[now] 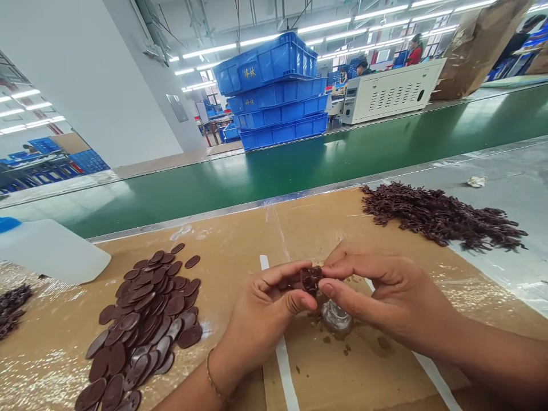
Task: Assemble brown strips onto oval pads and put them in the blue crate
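2 hands point(263, 325) point(385, 299) pinching brown pc point(311, 279)

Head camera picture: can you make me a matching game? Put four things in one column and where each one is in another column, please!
Things:
1. Blue crates
2. Dark brown discs
3. Tangled dark brown pieces
4. White plastic container

Places:
A. Heaped on the right
B. Lying at the far left edge
C. Stacked beyond the green belt
D. Spread in a heap left of centre

Pairs: 1-C, 2-D, 3-A, 4-B
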`<state>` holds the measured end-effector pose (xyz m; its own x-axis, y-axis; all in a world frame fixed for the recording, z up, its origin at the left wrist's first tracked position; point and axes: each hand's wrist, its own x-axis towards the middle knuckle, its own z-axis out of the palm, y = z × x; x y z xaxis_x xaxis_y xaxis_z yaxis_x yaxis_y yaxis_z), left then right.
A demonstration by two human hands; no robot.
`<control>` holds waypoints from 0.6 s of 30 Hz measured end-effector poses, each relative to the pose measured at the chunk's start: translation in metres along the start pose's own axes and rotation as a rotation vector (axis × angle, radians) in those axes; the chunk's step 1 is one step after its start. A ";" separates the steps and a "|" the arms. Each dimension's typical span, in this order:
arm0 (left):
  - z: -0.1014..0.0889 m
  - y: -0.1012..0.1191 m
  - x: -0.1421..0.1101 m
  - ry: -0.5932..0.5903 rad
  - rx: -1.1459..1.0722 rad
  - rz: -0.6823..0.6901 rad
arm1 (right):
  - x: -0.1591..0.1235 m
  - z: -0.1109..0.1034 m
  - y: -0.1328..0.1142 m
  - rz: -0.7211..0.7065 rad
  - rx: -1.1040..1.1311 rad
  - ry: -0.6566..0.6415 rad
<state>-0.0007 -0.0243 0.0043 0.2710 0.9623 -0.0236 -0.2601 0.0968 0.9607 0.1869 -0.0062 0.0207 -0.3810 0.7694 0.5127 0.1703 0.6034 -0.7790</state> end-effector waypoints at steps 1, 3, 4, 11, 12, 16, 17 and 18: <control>0.000 0.000 0.000 0.003 0.005 0.000 | 0.000 -0.001 0.000 -0.007 -0.007 -0.007; 0.000 0.002 0.001 0.003 0.022 0.001 | -0.001 -0.002 0.000 0.000 -0.011 -0.024; 0.000 0.002 0.001 0.001 0.033 0.006 | -0.001 -0.003 0.000 0.012 -0.008 -0.028; -0.002 0.003 0.001 0.042 0.065 -0.006 | -0.002 -0.004 -0.001 0.035 -0.006 -0.001; -0.002 0.003 0.001 0.044 0.075 -0.005 | -0.002 -0.004 -0.001 0.036 -0.010 -0.003; 0.000 0.004 -0.003 0.039 0.112 -0.012 | -0.003 -0.003 -0.002 0.058 -0.023 -0.015; 0.001 0.004 -0.003 0.031 0.118 -0.018 | -0.003 -0.003 -0.002 0.066 -0.025 -0.017; 0.002 0.003 -0.003 0.025 0.123 -0.021 | -0.003 -0.003 -0.002 0.077 -0.025 -0.019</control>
<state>-0.0007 -0.0278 0.0082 0.2518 0.9665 -0.0496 -0.1382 0.0866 0.9866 0.1903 -0.0090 0.0216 -0.3829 0.8098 0.4444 0.2225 0.5478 -0.8065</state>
